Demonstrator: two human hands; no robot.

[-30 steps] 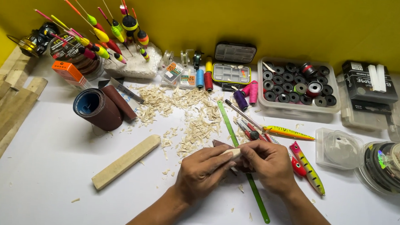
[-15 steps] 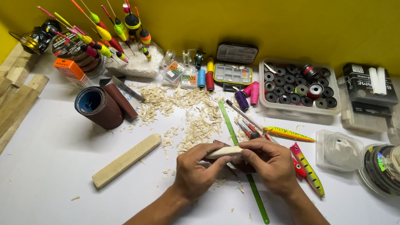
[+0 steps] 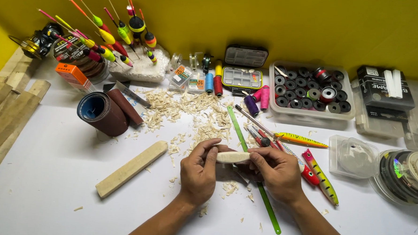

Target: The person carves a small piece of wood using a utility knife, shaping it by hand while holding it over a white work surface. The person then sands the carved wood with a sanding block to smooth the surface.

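- Near the front edge of the table (image 3: 41, 190), about the middle: the left hand (image 3: 199, 171) and the right hand (image 3: 277, 171) hold a short pale wood piece (image 3: 233, 157) between them, clear of the surface.
- Left fingers are curled over one end, thumb on top; right fingers pinch the other end. Both are closed on the wood. Whether a blade is tucked in either hand I cannot tell.
- The piece looks rounded and tapered, close to a small fish body. Judged from that, rough shaping seems well along.
- Wood shavings (image 3: 195, 113) lie in a wide scatter from the middle of the table toward the back, with a few crumbs just under the hands. A good deal of material appears already taken off.
- Toward the left front lies a square-edged wooden stick (image 3: 131, 168), uncut, well apart from the hands.
- A roll of sandpaper (image 3: 102, 113) sits left of middle. The piece is bare wood with no paint or fittings, so smoothing and finishing look to be left.
- Just right of the hands lie two painted fishing lures (image 3: 320, 176), finished ones for comparison.
- A green ruler (image 3: 253, 169) runs under the hands toward the front edge.
- Along the back edge: a box of thread spools (image 3: 311, 91) and bright floats (image 3: 106, 38) stuck in foam.
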